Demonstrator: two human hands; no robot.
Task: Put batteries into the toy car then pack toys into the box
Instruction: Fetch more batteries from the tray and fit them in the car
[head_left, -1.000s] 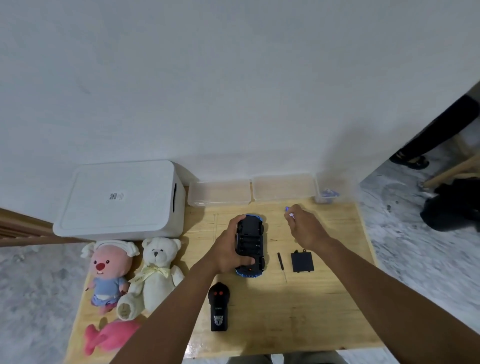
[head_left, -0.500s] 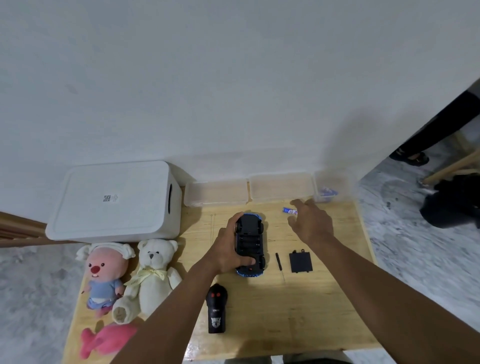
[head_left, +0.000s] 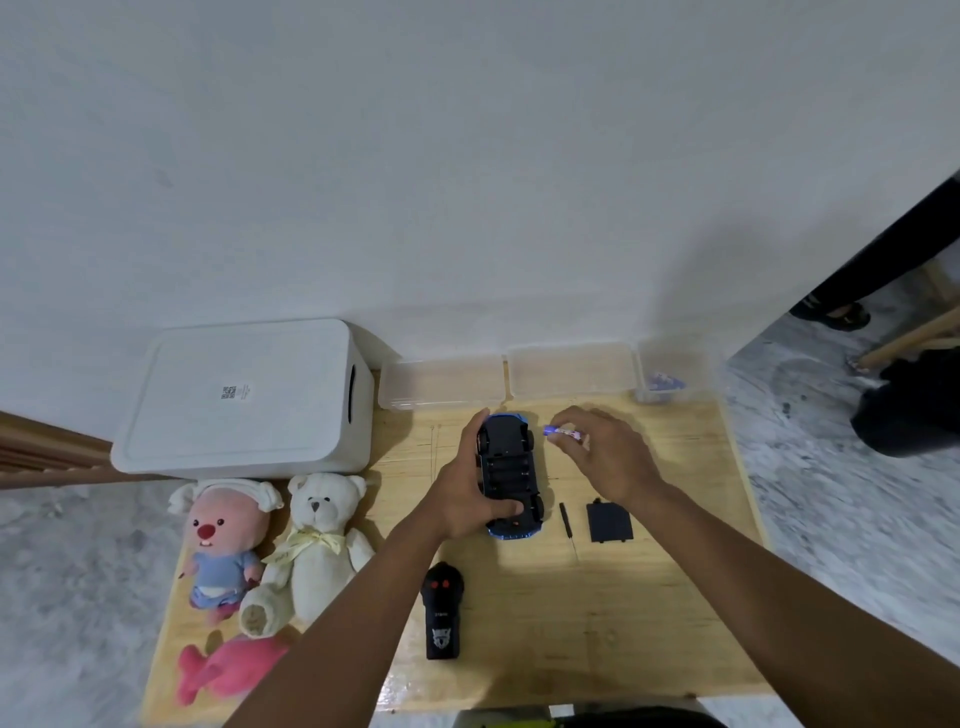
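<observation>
Head view looks down on a blue toy car with a black underside (head_left: 508, 467), lying upside down on the pale wooden table (head_left: 649, 623) with its long axis running straight away from the person toward the wall. The left hand (head_left: 460, 499) grips the car from its left side, thumb across the near end and fingers curled round the far end. That leaves the open battery bay in the middle of the underside uncovered. The right hand (head_left: 602, 457) pinches a small purple-and-white battery (head_left: 563, 431) at its fingertips, just beside the car's far right corner but not touching it. The battery lies roughly crosswise to the car, so the coming move is probably a short shift left and toward the person, down into the bay (how the slots run is too dark to tell). Nothing stands between battery and bay. A flat black battery cover (head_left: 609, 521) and a thin black screwdriver (head_left: 566, 519) lie to the right of the car's near end, under the right wrist. A black remote control (head_left: 441, 610) lies nearer the person. The white lidded storage box (head_left: 244, 400) sits at the far left, its lid on, and a white teddy bear (head_left: 317, 540) lies in front of it.
</observation>
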